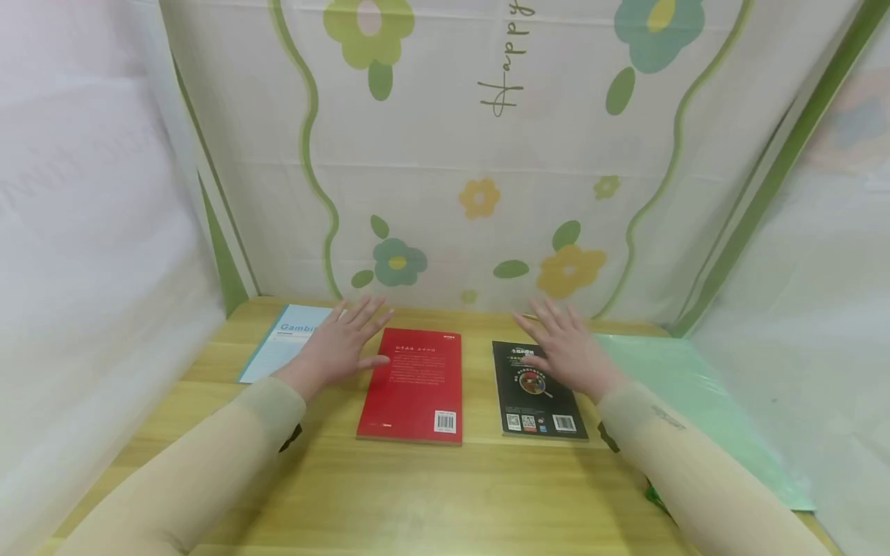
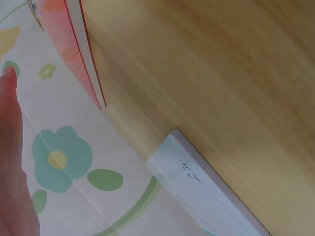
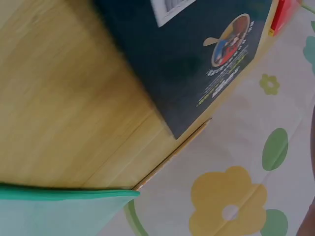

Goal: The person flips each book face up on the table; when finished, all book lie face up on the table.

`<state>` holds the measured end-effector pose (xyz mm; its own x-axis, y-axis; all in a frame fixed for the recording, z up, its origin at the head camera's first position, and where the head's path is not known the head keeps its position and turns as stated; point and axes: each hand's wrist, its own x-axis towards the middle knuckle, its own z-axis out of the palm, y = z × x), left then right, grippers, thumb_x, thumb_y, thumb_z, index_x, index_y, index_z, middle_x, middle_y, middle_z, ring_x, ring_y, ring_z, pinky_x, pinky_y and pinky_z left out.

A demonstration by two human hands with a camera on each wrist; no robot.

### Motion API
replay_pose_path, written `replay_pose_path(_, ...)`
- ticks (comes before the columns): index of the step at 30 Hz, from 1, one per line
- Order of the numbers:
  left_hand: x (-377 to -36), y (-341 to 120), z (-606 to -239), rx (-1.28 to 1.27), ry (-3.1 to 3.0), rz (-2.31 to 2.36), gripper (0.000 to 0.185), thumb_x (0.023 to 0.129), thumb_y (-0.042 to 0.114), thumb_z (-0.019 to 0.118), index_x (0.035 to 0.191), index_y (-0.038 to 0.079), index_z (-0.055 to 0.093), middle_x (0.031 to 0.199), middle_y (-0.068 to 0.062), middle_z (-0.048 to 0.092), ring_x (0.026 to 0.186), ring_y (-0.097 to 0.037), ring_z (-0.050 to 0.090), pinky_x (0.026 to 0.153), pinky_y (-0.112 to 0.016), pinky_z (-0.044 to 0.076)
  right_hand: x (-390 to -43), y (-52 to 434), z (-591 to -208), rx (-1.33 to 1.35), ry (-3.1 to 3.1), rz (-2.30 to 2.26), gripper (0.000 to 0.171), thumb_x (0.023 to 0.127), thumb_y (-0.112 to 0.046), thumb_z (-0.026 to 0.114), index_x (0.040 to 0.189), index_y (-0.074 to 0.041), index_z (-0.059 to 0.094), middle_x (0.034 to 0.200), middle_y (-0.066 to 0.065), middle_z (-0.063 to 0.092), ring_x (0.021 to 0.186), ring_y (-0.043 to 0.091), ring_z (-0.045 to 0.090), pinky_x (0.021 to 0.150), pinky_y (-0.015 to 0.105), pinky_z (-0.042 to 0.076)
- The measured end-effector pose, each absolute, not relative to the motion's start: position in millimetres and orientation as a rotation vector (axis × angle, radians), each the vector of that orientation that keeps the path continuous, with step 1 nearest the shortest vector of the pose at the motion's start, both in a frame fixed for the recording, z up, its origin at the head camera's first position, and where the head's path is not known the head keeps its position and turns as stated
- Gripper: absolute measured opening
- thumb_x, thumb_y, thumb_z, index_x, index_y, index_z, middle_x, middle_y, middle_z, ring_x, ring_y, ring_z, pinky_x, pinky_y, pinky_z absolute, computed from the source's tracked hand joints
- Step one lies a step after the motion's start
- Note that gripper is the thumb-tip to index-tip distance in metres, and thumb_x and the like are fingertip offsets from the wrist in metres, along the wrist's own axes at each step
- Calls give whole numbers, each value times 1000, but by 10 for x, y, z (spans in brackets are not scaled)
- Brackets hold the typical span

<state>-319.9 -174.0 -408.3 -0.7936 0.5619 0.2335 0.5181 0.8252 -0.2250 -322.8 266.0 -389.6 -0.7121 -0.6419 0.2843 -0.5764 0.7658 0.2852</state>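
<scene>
My left hand (image 1: 341,347) is held with fingers spread between a pale blue notebook (image 1: 283,340) and a red book (image 1: 417,386), its thumb over the red book's left edge. Nothing is in its grasp. My right hand (image 1: 566,347) spreads its fingers over the upper part of a black book (image 1: 538,401) and holds nothing. Both books lie with barcodes toward me. In the left wrist view, part of the left hand (image 2: 15,162) shows at the left edge, apart from the notebook (image 2: 202,187). The right wrist view shows the black book (image 3: 197,54) near a thin stick (image 3: 172,155).
A pale green folder or sheet (image 1: 695,401) lies on the right of the wooden table (image 1: 417,494), partly behind the right arm. Something green (image 1: 657,498) pokes out beneath that forearm. Flower-printed white cloth (image 1: 431,139) hangs behind the table and at both sides.
</scene>
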Motion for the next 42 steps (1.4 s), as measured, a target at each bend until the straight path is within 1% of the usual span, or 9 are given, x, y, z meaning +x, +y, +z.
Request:
replay_pose_path(3,-3163,-1736,-4078,-797,-2773,104,90,91,63,56,159,17,19,165,-10,7,149,-33,2,119,-53,-2,-3260,2561,-3873,918,-2622,-201,81,92,-54,62,157,-20,28,163,16,9,149,34,-3,117,55,-7)
replay_pose_path(7,-3075,-1714,-4068,-687,-2983,-288,90,92,69,48,157,12,24,162,-14,17,147,-38,14,117,-58,15,-3309,2428,-3887,910,-2648,-175,78,93,-55,60,155,-17,32,161,19,16,148,38,3,118,58,-1)
replay_pose_path(13,-2913,-1677,-4039,-412,-3172,-897,97,87,77,42,156,9,28,158,-16,30,144,-39,25,113,-59,26,-3367,2239,-3940,908,-2731,-139,77,95,-56,56,156,-19,30,161,19,18,148,39,8,117,60,5)
replay_pose_path(17,-2832,-1718,-4071,-373,-3172,-935,88,90,67,54,152,6,37,151,-16,41,138,-38,37,109,-58,34,-3415,2133,-3980,865,-2793,-127,77,96,-61,49,157,-21,27,162,17,14,149,36,4,117,58,1)
replay_pose_path(21,-2767,-1778,-4095,-304,-3116,-1043,67,96,47,59,143,0,48,142,-18,52,130,-38,47,104,-55,42,-3447,2047,-3989,833,-2835,-112,76,96,-62,47,157,-20,27,162,16,14,148,37,5,117,59,4)
replay_pose_path(27,-2671,-1809,-4090,-143,-3041,-1366,45,98,35,60,122,-3,63,108,-15,67,100,-29,64,84,-44,56,-3515,1928,-4043,796,-2857,-65,74,96,-53,57,155,-15,33,160,20,21,146,42,15,115,64,12)
replay_pose_path(30,-2610,-1819,-4098,-94,-3011,-1556,41,99,31,59,116,-6,64,97,-14,68,90,-26,67,77,-39,59,-3555,1888,-4097,793,-2856,-45,74,96,-50,59,155,-15,33,159,21,21,145,43,16,115,64,13)
replay_pose_path(34,-2512,-1839,-4110,-37,-3006,-1682,41,100,32,57,111,-7,64,98,-14,68,90,-26,68,78,-40,59,-3591,1833,-4142,776,-2894,-7,72,97,-46,60,155,-14,32,159,21,21,145,42,15,116,62,12)
replay_pose_path(42,-2305,-1886,-4081,26,-2890,-1985,55,98,35,59,125,-12,56,108,-19,69,97,-31,68,81,-43,59,-3626,1646,-4122,764,-2953,15,63,96,-21,65,151,-7,39,156,23,29,143,43,24,116,58,17)
